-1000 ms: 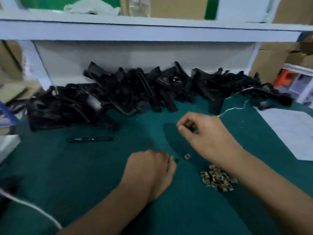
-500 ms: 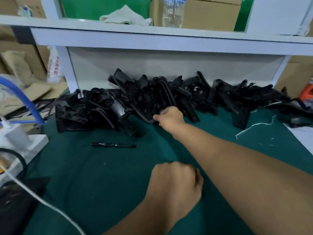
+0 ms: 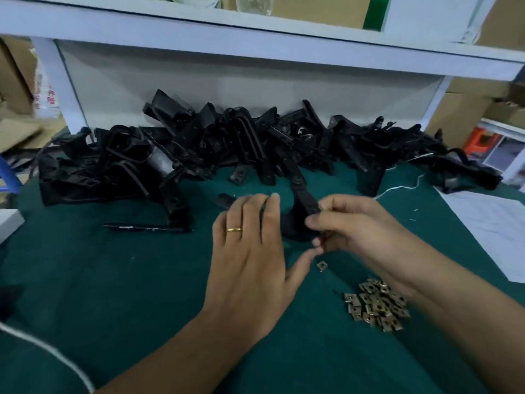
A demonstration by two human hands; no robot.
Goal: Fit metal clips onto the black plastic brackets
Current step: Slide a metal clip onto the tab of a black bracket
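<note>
A long heap of black plastic brackets (image 3: 199, 149) lies along the back of the green table. My right hand (image 3: 352, 226) grips one black bracket (image 3: 302, 200) pulled out in front of the heap, fingers curled round its near end. My left hand (image 3: 250, 245), with a gold ring, hovers beside the bracket with fingers extended and thumb reaching toward the right hand. A single metal clip (image 3: 322, 265) lies on the cloth just below both hands. A pile of several metal clips (image 3: 376, 304) sits to the lower right, partly under my right forearm.
A black pen (image 3: 147, 228) lies left of the hands. A white shelf frame (image 3: 255, 44) overhangs the heap. White paper (image 3: 488, 223) covers the table's right side. A white cord (image 3: 51, 351) crosses the lower left corner; a white string (image 3: 400, 187) lies near the heap.
My right hand has drawn back from the heap with a bracket in its grip. My left hand has opened from a fist and risen beside the bracket. The camera has tilted down.
</note>
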